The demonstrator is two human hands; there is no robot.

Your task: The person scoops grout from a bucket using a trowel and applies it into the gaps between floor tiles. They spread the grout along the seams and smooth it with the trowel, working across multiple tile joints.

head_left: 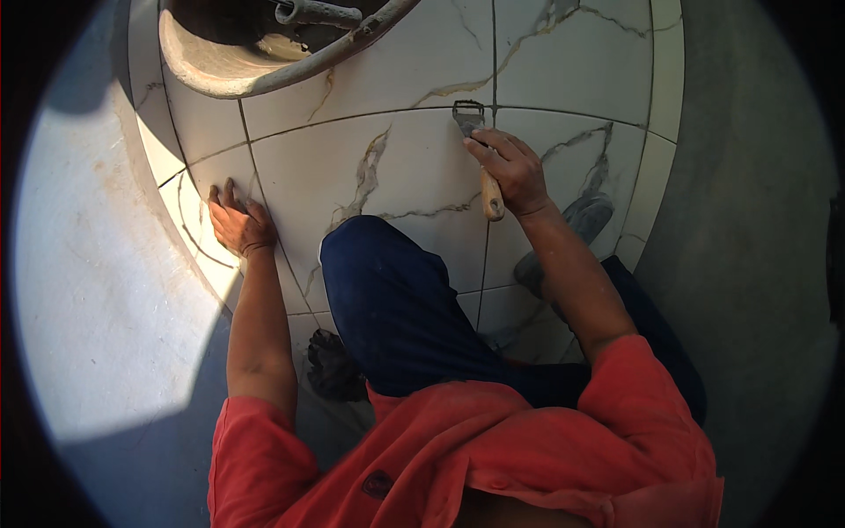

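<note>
Marbled white floor tiles (304, 172) with dark joints spread beneath me. My right hand (515, 172) grips a small putty knife (493, 195) with a wooden handle. Its blade rests at the tile joint, where two joints cross, and a dark smear of grout (468, 106) lies around the tip. On the left, my left hand (241, 224) is planted on the tiles with its fingers spread, holding nothing.
At the upper left stands a grout-crusted tub (211, 84) with a tool handle (317, 12) sticking out over its inside. My bent knee (374, 264) and a shoe (576, 229) are on the tiles. Grey floor (739, 220) borders the tiling on the right.
</note>
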